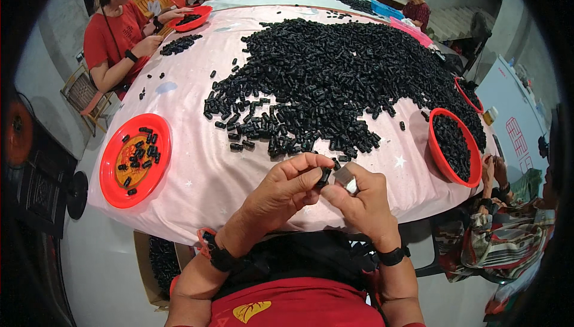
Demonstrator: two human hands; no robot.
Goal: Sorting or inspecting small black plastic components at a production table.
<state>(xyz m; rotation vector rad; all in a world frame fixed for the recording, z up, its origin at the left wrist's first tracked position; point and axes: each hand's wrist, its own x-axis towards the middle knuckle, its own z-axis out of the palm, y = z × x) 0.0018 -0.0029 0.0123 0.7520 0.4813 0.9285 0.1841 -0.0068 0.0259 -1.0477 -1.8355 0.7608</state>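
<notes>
Near the table's front edge, my left hand (280, 188) pinches a small black plastic piece (324, 177) between thumb and fingers. Close beside it, my right hand (363, 202) grips a small flat metal blade (344, 177) with something whitish at its lower end. The blade's edge is close to the piece; whether they touch, I cannot tell. Just beyond both hands spreads a large heap of similar black pieces (335, 75). To the left, a red plate (107, 168) holds several of the same pieces.
A red bowl (439, 168) full of black pieces stands at the right edge of the pink tablecloth (209, 177). Below the table at left is a cardboard box (143, 261) of pieces. A person in red (116, 37) works at far left; another person's hands (495, 171) are at right.
</notes>
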